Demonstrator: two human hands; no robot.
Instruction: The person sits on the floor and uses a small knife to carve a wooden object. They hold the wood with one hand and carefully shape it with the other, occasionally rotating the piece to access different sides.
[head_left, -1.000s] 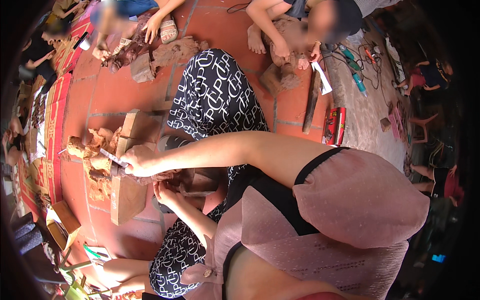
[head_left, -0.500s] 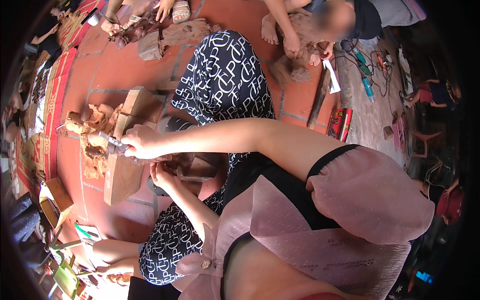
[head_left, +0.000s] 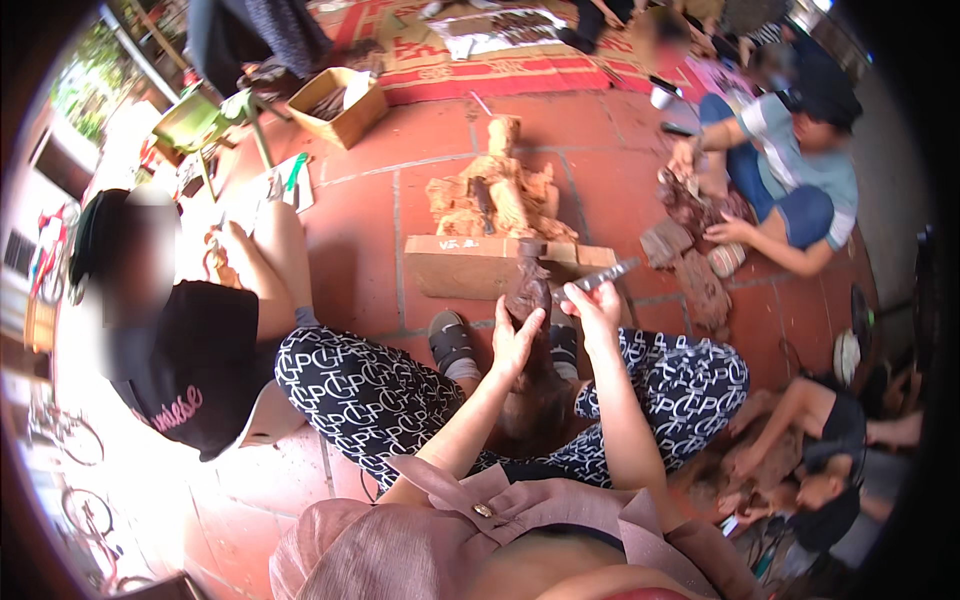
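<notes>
One dark brown carved figure [head_left: 528, 292] is showing in the head view, held in front of the person's body, its narrow end pointing away and overlapping the far edge of a wooden block [head_left: 470, 276] in the picture. The left hand [head_left: 520, 340] is wrapping around the figure's lower part, thumb and fingers closing on its sides. The right hand [head_left: 600, 310] is gripping a slim grey tool [head_left: 612, 273], which is slanting up past the block's right end; whether its lower end is touching the figure, I cannot tell. Between the patterned trouser legs [head_left: 365, 390], a rounded brown piece [head_left: 533, 415] is lying below the left hand. The block is resting on the tiled floor [head_left: 360, 230], and a pale carved sculpture [head_left: 505, 195] is rising just beyond its far edge. Farther off, a yellowish box [head_left: 340, 115] is sitting by the near edge of a red mat [head_left: 430, 88]. On the right, a co-worker [head_left: 800, 190] is sitting with both hands at a dark reddish carving [head_left: 685, 205].
</notes>
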